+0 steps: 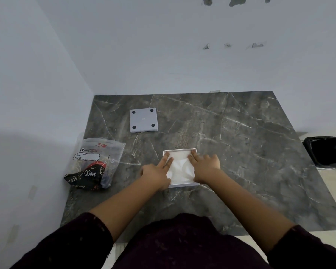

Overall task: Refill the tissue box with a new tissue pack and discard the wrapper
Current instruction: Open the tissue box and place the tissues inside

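A white square tissue box [182, 184] lies open on the dark marble table [241, 152], filled with white tissues [179, 167]. My left hand [157, 172] rests flat on the left side of the tissues, fingers extended. On the right side, my right hand [205, 165] presses down flat, fingertips reaching the box's far corner. The box's grey base plate [143, 120], with black pads at its corners, lies apart at the far left. The empty plastic wrapper [94, 165] printed "Dove" lies at the table's left edge.
White walls close off the left and far sides of the table. A bin with a black liner [327, 151] stands on the floor beyond the table's right edge.
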